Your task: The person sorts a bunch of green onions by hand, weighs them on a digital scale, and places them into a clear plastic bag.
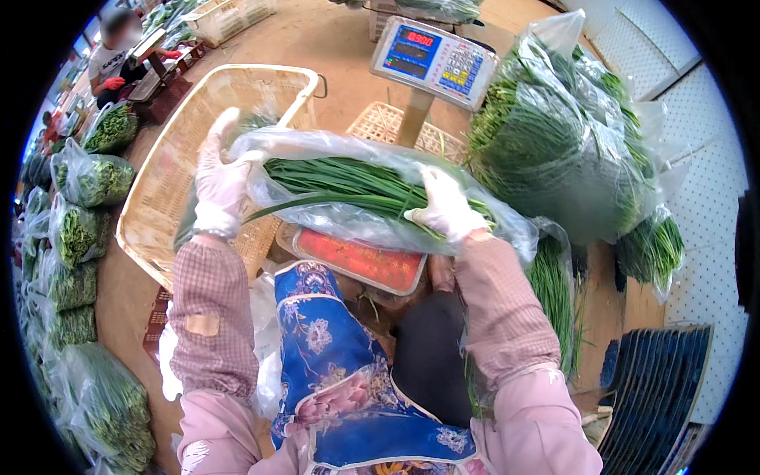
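Note:
A long bunch of green garlic chives [340, 178] lies crosswise before me in a clear plastic bag [309, 142]. My left hand [220, 178], in a white glove, is at the bag's left end, fingers stretched upward and thumb apart against the film. Over the right part of the bunch, my gloved right hand [450, 206] is closed on the chives, its fingertips resting on the leaves. Beneath the bag is a red-bottomed tray [360, 257]. Behind the bunch rises a digital scale [431, 62] with a lit red display.
A tall cream plastic basket [150, 190] stands to the left. Large bags of greens [554, 134] are piled at right, with loose chives [550, 285] below them. Bagged vegetables [79, 226] line the far left, where another person [115, 59] sits. Dark ridged panels [661, 396] stand lower right.

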Available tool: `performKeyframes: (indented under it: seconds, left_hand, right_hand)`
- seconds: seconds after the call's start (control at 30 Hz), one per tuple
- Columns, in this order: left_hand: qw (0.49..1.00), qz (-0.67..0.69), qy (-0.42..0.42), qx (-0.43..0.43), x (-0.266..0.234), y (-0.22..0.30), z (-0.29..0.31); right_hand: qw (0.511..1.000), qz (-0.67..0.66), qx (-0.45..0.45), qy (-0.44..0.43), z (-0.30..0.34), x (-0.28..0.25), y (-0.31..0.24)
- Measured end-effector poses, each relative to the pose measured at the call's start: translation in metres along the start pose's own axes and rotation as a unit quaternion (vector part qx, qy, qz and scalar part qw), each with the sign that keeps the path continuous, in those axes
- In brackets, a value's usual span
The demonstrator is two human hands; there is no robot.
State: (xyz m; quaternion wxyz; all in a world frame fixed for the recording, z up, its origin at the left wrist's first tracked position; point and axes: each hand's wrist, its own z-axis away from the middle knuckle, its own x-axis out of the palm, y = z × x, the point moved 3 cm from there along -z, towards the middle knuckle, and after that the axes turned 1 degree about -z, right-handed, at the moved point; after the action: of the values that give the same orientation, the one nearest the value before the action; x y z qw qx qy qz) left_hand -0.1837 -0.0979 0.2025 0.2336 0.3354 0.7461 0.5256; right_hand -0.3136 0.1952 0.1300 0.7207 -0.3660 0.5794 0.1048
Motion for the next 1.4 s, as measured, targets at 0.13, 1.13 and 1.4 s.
performKeyframes:
  seconds: [0.13,1.13,1.4]
  left_hand:
    - [0.871,-0.370,0.032,0.321,0.010,0.085,0.052]
    - [0.614,-0.171,-0.758,-0.137,0.276,-0.014,0.444]
    - [0.626,-0.142,-0.737,-0.211,0.276,-0.027,0.447]
  right_hand:
    - [0.831,-0.553,0.061,0.010,0.117,-0.085,-0.031]
    - [0.844,-0.031,0.536,-0.003,0.392,0.140,0.171]
    - [0.759,-0.145,0.619,0.142,0.423,0.108,0.209]
